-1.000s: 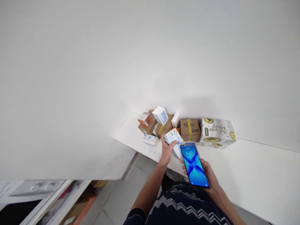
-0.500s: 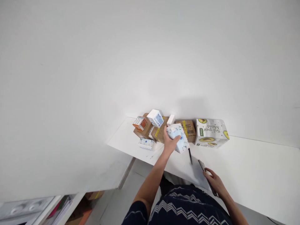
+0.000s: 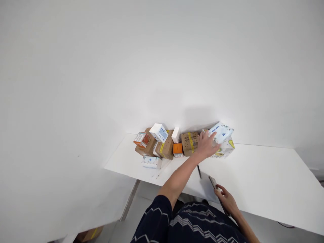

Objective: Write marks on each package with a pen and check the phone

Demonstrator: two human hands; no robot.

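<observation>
Left hand (image 3: 206, 147) grips a white-and-blue, leaf-printed pack (image 3: 224, 131), right of frame centre.
Right hand (image 3: 228, 201) holds a phone (image 3: 212, 182) edge-on, screen hidden.

The tissue pack (image 3: 222, 134) is displaying "Manhua", the white-and-blue carton (image 3: 159, 132) apparently showing it too; lettering on the rightmost brown box (image 3: 186, 144) is proving illegible.
</observation>
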